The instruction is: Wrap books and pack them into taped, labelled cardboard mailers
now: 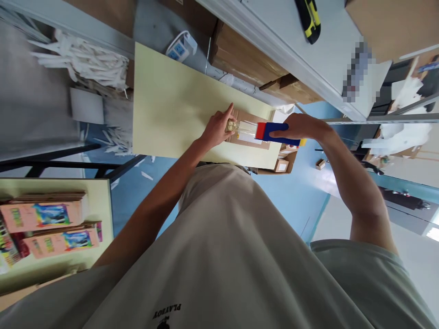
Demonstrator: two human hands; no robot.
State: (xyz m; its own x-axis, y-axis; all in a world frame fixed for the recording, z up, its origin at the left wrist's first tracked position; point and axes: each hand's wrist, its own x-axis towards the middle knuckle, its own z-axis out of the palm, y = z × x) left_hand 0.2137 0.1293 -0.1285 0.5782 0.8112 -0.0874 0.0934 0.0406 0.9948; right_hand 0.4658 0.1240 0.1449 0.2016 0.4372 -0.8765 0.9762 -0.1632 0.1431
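My left hand (pixel 218 127) is closed around the gold-coloured end of a clear, shiny piece (pixel 247 128) whose kind I cannot make out. The other end of that piece meets a dark blue box-like thing with a red band (pixel 276 131), and I cannot tell whether it goes inside. My right hand (pixel 297 127) grips this blue thing from the right, thumb along its near face. Below both hands a flat brown cardboard box (pixel 244 115) with a white label lies on the pale yellow table (pixel 171 100).
A white power strip (pixel 181 46) lies beyond the table's far edge. Brown cartons (pixel 243 55) stand under a grey shelf (pixel 274 34) holding a black-and-yellow utility knife (pixel 310 20). At lower left, another table carries pink printed packages (pixel 44 214). White strips (pixel 92 59) are heaped at left.
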